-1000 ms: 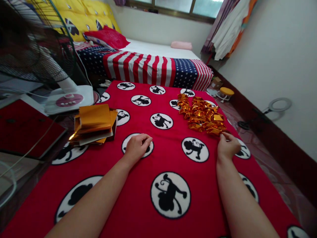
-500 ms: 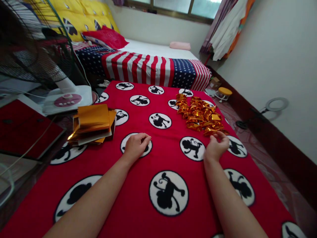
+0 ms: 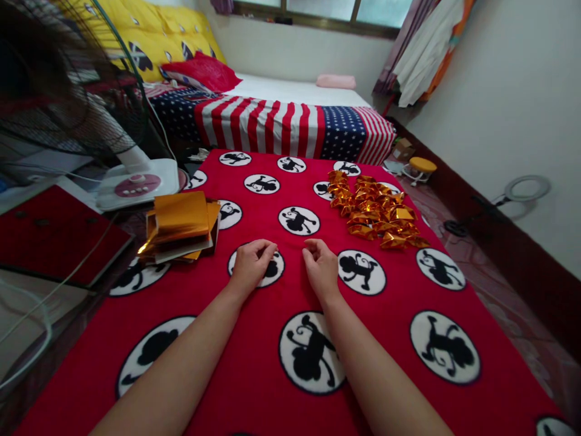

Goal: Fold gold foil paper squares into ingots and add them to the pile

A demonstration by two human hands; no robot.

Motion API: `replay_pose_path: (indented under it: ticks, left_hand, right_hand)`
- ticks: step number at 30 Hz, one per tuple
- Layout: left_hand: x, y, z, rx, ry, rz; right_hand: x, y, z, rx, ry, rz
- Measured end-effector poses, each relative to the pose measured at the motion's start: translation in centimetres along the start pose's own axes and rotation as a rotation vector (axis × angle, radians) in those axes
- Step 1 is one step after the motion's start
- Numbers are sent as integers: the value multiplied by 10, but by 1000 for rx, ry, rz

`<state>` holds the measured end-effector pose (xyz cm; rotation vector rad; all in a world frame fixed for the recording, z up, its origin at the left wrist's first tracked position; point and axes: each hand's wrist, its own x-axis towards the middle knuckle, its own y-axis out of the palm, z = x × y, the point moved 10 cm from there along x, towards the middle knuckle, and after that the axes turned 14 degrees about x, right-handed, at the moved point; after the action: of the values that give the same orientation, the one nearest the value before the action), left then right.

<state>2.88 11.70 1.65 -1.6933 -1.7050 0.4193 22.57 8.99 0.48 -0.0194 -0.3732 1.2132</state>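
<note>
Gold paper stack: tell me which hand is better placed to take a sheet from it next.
Probably the left hand: it shows nothing held and lies nearer the gold paper stack; the right hand is farther across the red cloth.

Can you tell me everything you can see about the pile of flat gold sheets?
The pile of flat gold sheets sits at the left edge of the red cloth, beyond the left hand, with no hand touching it. The sheets look like shiny, foil-like paper, with some pale parts showing between them. They are stacked messily: edges and corners stick out unevenly, and one at the lower left gleams brightly. I can't count them.
</note>
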Motion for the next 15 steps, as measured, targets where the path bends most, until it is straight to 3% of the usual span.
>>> replay_pose_path:
  ticks: [4,10,12,15]
  left_hand:
    - [-1,-24,1,36,-16,-138]
    - [5,-117,1,407,19,-505]
    - [11,-144,10,604,-16,-493]
    - [21,-164,42,777,-143,-276]
  right_hand:
    - [0,-2,-3,25,3,-7]
    - [-1,-2,-1,32,4,-6]
    - [0,-2,1,30,3,-5]
    - [0,-2,2,19,-1,-1]
